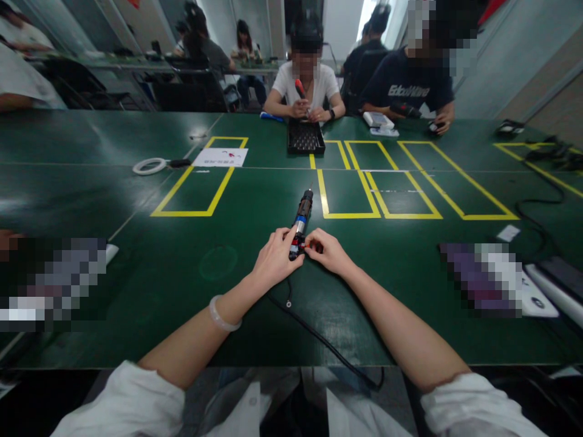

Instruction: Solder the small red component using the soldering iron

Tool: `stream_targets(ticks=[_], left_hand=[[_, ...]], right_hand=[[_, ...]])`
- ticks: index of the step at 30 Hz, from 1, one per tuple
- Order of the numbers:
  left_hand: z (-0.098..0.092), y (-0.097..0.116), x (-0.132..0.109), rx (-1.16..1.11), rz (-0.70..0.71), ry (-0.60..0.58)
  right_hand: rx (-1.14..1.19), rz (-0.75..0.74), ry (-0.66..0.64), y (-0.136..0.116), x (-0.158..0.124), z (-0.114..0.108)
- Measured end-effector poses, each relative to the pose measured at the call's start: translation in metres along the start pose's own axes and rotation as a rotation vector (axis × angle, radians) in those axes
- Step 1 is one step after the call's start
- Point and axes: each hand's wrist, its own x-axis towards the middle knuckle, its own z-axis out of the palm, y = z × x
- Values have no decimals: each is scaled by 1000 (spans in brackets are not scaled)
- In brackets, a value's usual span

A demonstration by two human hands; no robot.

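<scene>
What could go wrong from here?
1. The long black cable runs over the near edge of the glossy green table; a snag might drag it.
2. The small silver ring terminal on thin black wire lies loose near the left hand; it might catch.
3. The left hand and right hand crowd one end of the black-and-silver, blue-banded cylindrical tool; a finger might get pinched.

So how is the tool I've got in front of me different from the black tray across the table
The tool is long and slim with a thin tip, while the tray is broad and rectangular. The tool carries blue and silver bands; the tray's outside looks plain black. The tool is held in your left grip, whereas the tray sits before a co-worker. Both are partly or wholly black.
</scene>
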Motion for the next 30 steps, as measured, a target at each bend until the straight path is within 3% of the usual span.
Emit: stream_targets(ticks=[19, 30], left_hand=[[-1, 2, 2, 73, -16, 17], [-11, 2, 7, 168, -71, -21]], right_hand=[[-43, 34, 41, -12, -2, -5], [117, 15, -53, -11, -3, -3]])
